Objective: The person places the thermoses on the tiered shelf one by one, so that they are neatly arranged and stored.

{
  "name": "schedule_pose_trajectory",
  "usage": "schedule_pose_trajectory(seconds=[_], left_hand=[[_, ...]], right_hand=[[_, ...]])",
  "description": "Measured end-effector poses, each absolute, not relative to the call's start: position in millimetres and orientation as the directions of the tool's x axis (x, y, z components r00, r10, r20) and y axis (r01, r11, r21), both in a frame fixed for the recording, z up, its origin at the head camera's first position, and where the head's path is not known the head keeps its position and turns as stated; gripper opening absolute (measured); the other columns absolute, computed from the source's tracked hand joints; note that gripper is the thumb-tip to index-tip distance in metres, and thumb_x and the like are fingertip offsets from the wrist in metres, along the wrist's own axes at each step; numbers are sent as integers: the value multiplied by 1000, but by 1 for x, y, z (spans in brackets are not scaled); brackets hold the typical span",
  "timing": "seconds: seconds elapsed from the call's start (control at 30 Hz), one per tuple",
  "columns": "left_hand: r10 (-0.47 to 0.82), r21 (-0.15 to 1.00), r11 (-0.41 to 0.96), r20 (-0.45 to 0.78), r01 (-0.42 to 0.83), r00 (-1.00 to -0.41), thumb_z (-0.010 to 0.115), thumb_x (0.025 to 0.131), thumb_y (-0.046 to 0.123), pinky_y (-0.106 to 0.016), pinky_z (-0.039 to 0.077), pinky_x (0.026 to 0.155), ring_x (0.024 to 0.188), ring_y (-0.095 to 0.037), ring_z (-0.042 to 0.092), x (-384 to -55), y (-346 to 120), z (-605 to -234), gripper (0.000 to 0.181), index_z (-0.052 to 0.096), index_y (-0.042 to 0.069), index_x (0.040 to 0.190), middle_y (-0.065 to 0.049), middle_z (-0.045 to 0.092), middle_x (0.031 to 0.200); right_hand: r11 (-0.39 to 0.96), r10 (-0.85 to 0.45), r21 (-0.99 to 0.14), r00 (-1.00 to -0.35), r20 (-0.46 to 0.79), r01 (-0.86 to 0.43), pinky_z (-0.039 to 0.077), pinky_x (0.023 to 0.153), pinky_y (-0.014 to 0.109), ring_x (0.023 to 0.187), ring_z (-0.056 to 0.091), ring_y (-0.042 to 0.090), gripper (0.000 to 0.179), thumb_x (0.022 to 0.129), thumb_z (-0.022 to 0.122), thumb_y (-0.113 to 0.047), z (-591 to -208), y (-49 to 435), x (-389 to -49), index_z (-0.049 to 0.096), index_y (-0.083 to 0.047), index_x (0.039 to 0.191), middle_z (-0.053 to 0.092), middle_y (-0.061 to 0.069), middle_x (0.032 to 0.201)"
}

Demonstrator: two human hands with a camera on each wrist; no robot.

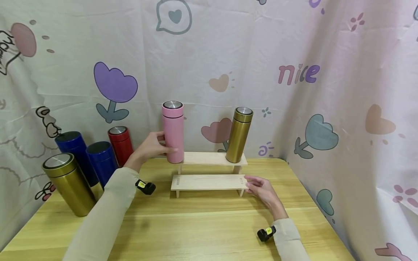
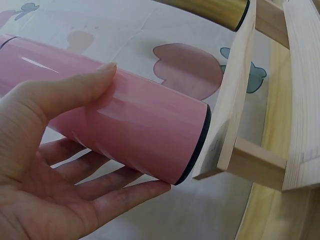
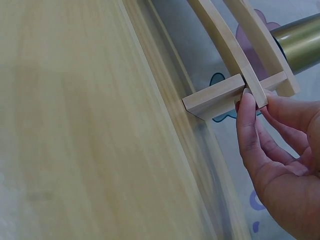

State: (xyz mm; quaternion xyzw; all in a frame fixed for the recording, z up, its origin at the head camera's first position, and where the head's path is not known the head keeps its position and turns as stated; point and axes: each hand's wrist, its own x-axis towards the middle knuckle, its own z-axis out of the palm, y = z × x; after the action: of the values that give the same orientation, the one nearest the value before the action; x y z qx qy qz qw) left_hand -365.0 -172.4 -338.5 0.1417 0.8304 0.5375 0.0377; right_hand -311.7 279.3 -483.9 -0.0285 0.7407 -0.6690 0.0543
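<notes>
My left hand [image 1: 152, 146] grips a pink thermos bottle [image 1: 173, 136], thumb on one side and fingers round the other. The bottle stands upright at the left end of the upper shelf of a two-step wooden rack [image 1: 209, 182]. In the left wrist view its black-rimmed base [image 2: 194, 150] is close to the shelf end; whether they touch, I cannot tell. With thumb and fingers, my right hand [image 1: 262, 192] pinches the right end of the lower step. A gold thermos bottle [image 1: 240, 136] rests on the right end of the upper shelf.
Left on the wooden table [image 1: 183, 232] stand a large gold bottle [image 1: 70, 186], two blue bottles, one of them in front [image 1: 102, 163], and a red bottle [image 1: 121, 145]. A printed curtain [image 1: 209, 47] hangs behind the table and along its sides.
</notes>
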Motion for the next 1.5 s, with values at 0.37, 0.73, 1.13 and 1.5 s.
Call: schedule_pose_trajectory(seconds=[0.37,0.73,1.13,1.5], left_hand=[[282,914,368,63,169,-957,87,83,23,-55,60,96,122,-43,66,-371,-151,-340,81,47,0,150,-28,62,139],[287,912,371,66,174,-956,87,83,22,-52,62,93,119,-41,67,-374,-134,-345,79,49,-1,149,-28,64,137],[290,931,326,66,163,-955,88,82,19,-52,62,93,124,-43,65,-375,-116,-348,83,46,-1,151,-28,62,139],[303,937,303,81,176,-949,88,81,17,-51,60,96,126,-42,63,-379,-99,-351,80,48,-1,148,-26,62,139]], right_hand=[[88,-118,-996,-992,-32,21,63,85,24,86,71,10,47,98,64,4,-484,280,-312,52,11,142,71,3,102],[77,-122,-997,-992,-15,6,63,85,26,87,70,10,47,96,66,4,-484,278,-311,52,14,140,70,4,103],[97,-88,-995,-996,-29,21,63,86,25,91,68,12,43,97,64,4,-485,276,-311,55,12,139,62,8,109],[101,-95,-995,-995,-26,17,63,86,24,92,67,12,43,97,63,6,-484,276,-311,55,12,139,62,8,110]])
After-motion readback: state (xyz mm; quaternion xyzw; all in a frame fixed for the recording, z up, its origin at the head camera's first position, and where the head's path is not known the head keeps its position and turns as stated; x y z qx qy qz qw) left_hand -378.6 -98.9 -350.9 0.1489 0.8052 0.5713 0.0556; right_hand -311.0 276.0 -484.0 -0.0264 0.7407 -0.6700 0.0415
